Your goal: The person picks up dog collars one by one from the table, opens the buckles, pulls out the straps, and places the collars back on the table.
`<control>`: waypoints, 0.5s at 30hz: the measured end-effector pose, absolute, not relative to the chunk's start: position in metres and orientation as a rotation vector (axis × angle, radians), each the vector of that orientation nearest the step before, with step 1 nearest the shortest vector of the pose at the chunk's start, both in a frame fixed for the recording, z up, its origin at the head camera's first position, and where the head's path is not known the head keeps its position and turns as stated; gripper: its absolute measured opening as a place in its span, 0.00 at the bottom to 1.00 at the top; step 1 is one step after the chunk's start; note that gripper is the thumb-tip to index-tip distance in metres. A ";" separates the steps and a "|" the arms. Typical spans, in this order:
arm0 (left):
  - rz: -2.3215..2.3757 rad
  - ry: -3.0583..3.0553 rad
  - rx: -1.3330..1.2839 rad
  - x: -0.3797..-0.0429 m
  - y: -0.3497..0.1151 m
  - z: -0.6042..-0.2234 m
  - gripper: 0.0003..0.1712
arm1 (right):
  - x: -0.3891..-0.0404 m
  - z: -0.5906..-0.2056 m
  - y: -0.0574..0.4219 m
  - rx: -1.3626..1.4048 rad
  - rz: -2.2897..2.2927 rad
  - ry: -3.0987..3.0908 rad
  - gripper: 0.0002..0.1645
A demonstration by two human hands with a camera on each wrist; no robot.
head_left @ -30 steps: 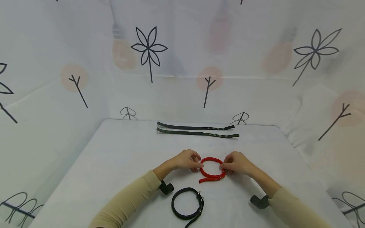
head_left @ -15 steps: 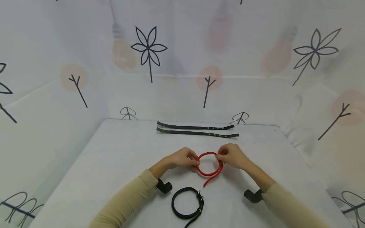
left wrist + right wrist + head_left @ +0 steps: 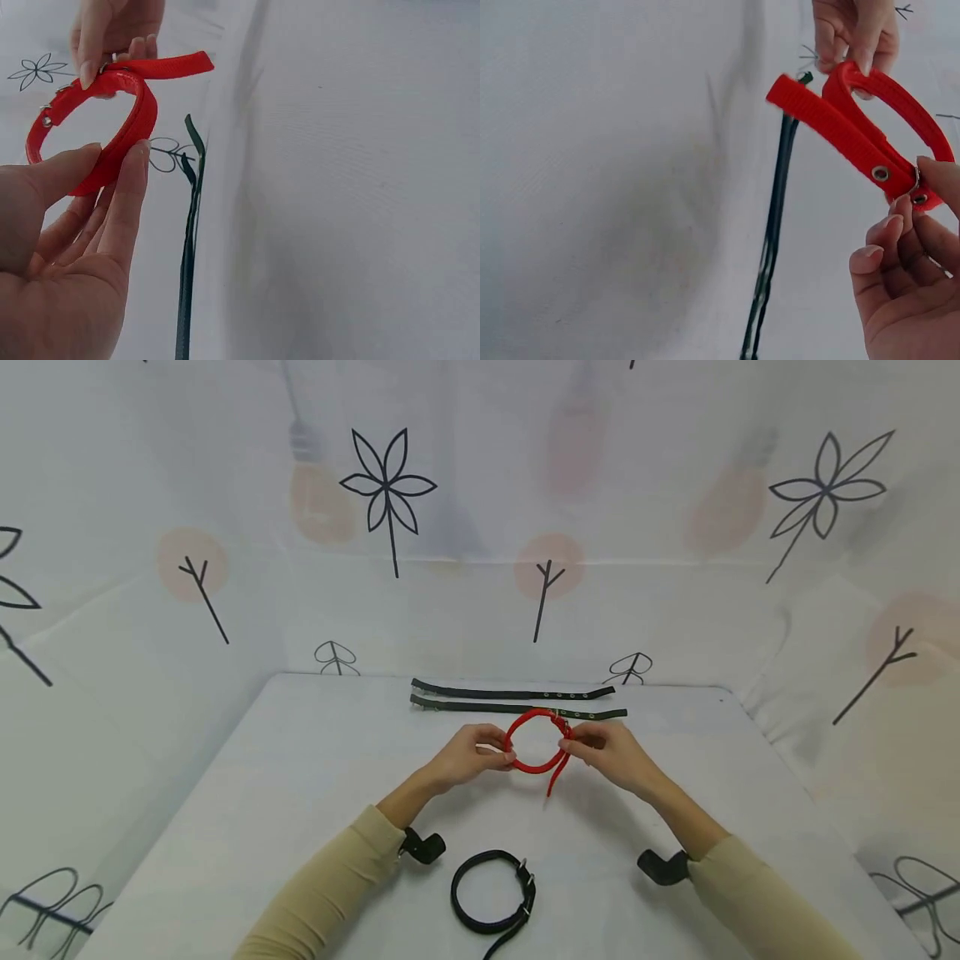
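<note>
A red buckled collar (image 3: 534, 767), closed into a loop with a loose tail, is held up over the table between both hands. My left hand (image 3: 467, 755) pinches its left side between thumb and fingers. On the buckle side, my right hand (image 3: 617, 755) pinches the band with thumb and fingertips. The right wrist view shows the metal eyelets and the free strap end of the red collar (image 3: 832, 135) sticking out past the buckle. From the left wrist, the thumb lies on the inside of the red collar (image 3: 142, 124) and the fingers behind it.
A black collar (image 3: 459, 906), buckled into a loop, lies near the front of the white table (image 3: 300, 793). Two dark straps with eyelets, a black one (image 3: 487, 692) and a dark green one (image 3: 480, 704), lie stretched out side by side at the back.
Both hands have raised the red collar off the table and carried it away from the body, slightly left. It now tilts up, its tail hanging down. The black collar and straps stay put.
</note>
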State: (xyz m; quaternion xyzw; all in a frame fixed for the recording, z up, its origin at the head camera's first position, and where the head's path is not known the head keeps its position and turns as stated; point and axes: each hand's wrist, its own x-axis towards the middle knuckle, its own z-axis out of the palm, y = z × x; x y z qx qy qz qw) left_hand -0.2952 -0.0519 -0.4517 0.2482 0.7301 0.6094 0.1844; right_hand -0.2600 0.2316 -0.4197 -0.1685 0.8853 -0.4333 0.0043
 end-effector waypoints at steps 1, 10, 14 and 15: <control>1.703 2.067 0.709 -0.295 -0.052 -0.453 0.22 | -0.260 -0.419 0.231 -0.547 -1.353 2.782 0.17; 1.619 2.059 0.882 -0.295 -0.055 -0.452 0.15 | -0.261 -0.416 0.229 -0.700 -1.325 2.811 0.11; 1.672 1.951 0.961 -0.294 -0.056 -0.448 0.16 | -0.265 -0.417 0.229 -0.741 -1.311 2.850 0.10; 1.683 1.926 0.969 -0.293 -0.055 -0.447 0.16 | -0.266 -0.417 0.228 -0.744 -1.310 2.858 0.10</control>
